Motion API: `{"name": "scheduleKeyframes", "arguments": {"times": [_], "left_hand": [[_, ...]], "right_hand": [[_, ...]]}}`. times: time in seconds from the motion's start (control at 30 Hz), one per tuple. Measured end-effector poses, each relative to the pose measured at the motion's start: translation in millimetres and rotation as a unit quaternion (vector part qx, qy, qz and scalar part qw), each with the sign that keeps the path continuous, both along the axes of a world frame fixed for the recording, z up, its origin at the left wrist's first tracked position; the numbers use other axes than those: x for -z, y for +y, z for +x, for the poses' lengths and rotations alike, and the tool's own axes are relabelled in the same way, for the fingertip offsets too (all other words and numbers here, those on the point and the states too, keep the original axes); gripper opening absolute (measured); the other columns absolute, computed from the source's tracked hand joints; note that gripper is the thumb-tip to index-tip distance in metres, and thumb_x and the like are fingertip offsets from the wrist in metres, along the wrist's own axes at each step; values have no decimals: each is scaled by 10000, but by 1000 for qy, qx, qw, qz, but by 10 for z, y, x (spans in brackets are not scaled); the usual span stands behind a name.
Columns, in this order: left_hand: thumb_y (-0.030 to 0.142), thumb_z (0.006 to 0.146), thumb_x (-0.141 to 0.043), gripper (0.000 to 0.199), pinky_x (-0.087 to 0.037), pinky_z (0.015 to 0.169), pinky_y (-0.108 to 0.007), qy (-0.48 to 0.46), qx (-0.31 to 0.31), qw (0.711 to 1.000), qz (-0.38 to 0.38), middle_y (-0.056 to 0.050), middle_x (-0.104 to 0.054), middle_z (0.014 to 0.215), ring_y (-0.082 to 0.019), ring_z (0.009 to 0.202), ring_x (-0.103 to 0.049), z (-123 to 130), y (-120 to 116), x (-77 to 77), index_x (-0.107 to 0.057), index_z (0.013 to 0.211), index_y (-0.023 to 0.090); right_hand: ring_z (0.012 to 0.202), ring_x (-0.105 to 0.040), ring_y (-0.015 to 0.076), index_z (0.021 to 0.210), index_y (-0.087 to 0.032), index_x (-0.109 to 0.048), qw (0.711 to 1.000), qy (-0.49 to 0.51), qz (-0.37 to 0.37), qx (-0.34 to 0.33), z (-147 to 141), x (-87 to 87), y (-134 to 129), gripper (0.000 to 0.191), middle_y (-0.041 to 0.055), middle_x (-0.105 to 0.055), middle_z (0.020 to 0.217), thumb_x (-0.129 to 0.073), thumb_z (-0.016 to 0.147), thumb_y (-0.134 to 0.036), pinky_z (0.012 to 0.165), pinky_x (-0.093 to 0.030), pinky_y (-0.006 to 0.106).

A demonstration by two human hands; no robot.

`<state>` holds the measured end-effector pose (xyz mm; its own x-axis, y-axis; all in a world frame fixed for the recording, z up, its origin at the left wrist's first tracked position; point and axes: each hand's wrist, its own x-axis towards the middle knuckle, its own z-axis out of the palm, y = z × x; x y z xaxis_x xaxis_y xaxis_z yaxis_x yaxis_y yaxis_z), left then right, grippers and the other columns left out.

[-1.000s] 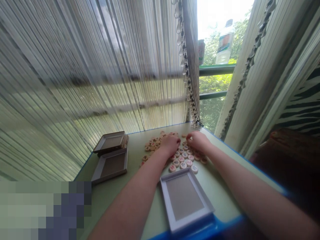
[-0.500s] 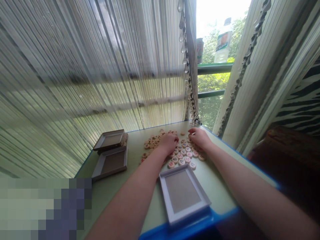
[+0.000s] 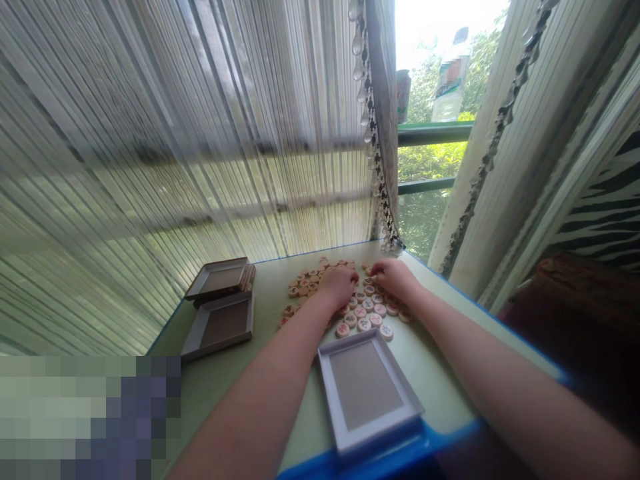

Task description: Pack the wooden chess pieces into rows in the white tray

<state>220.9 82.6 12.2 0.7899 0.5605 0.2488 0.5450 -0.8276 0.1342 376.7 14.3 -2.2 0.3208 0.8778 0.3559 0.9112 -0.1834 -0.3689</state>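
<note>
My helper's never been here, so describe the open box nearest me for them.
Find the pale green table's near edge. Between left forearm and right forearm lies the shallow open box. The other open boxes sit left of both.

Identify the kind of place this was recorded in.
Probably a room at home beside a window or balcony: string curtains hang behind the table, and a railing with greenery beyond shows through the gap.

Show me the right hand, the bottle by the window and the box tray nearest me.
Right hand (image 3: pixel 396 277): head view, back of the hand.
Bottle (image 3: pixel 447 103): head view, lower body.
Nearest tray (image 3: pixel 367 387): head view, inside bottom.
</note>
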Motion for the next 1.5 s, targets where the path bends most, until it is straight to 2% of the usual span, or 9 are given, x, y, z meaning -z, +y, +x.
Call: {"name": "scheduleKeyframes", "arguments": {"times": [0.1, 0.2, 0.4, 0.7, 0.87, 1.0, 1.1, 1.27, 1.5], "left_hand": [[282, 838, -417, 289, -432, 873, -308, -2, -4, 1000, 2, -34, -664, 1007, -181, 950, -579, -3, -14, -7, -681, 952, 255], [294, 837, -418, 290, -441, 855, -308, -1, -2, 1000, 7, -39, -672, 981, -187, 931, -588, -3, -21, -16, -686, 939, 249], [296, 836, -420, 286, -442, 846, -309, 9, -4, 1000, -4, -37, -677, 975, -194, 936, -589, -1, -37, -35, -680, 943, 245], [300, 807, -468, 225, -443, 846, -319, -18, -18, 1000, 0, -53, -658, 963, -198, 922, -575, -1, -53, -40, -631, 935, 213], [293, 799, -495, 191, -418, 899, -333, -23, -9, 1000, 14, -46, -658, 954, -207, 975, -554, 6, -40, -46, -635, 903, 217], [234, 796, -482, 180, -413, 906, -316, -41, 6, 999, 20, -41, -652, 940, -190, 948, -560, 10, -32, -27, -646, 864, 207], [166, 766, -484, 183, -419, 897, -308, -68, 25, 997, 26, -41, -641, 933, -188, 930, -560, 16, -35, -10, -657, 817, 197], [115, 761, -451, 229, -437, 878, -288, -89, 38, 995, 6, -47, -632, 925, -173, 920, -563, 33, -42, 17, -663, 811, 186], [116, 730, -471, 231, -456, 850, -296, -89, 46, 995, -30, -39, -663, 894, -176, 883, -583, 35, -37, 21, -657, 850, 184]], "right_hand": [[1028, -542, 180, 1030, -176, -660, 999, -32, 28, -4, -11, 27, 43, 339, 69, -630, 1111, -449, 769, -131, 910, -382, 256], [1138, -478, 193, 1163, -184, -592, 996, -68, -8, -53, -26, 45, 73, 371, 65, -560, 1240, -411, 844, -237, 980, -333, 289], [970, -560, 198, 906, -210, -703, 994, -93, -52, -35, -35, -31, 6, 285, 59, -666, 1027, -443, 818, -287, 867, -390, 264], [829, -592, 202, 851, -204, -681, 997, -28, -56, 39, -27, -66, -20, 245, 78, -683, 886, -520, 767, -369, 693, -412, 266], [852, -587, 180, 933, -197, -674, 999, 6, -26, 29, -28, -42, -6, 260, 53, -684, 919, -512, 783, -335, 751, -413, 257], [944, -547, 202, 1071, -233, -647, 998, -41, -18, -44, -88, -15, 12, 327, 50, -649, 1069, -456, 833, -350, 829, -388, 292], [893, -544, 207, 973, -255, -688, 993, -71, -50, -76, -145, -14, 14, 279, 42, -672, 994, -454, 833, -316, 789, -389, 294], [839, -548, 213, 862, -236, -712, 996, -62, -46, -40, -163, -25, 3, 241, 47, -694, 849, -494, 803, -319, 716, -391, 285], [822, -552, 193, 925, -253, -704, 994, -78, -26, -73, -102, 19, 10, 286, 50, -673, 907, -442, 832, -321, 755, -386, 285]]}}
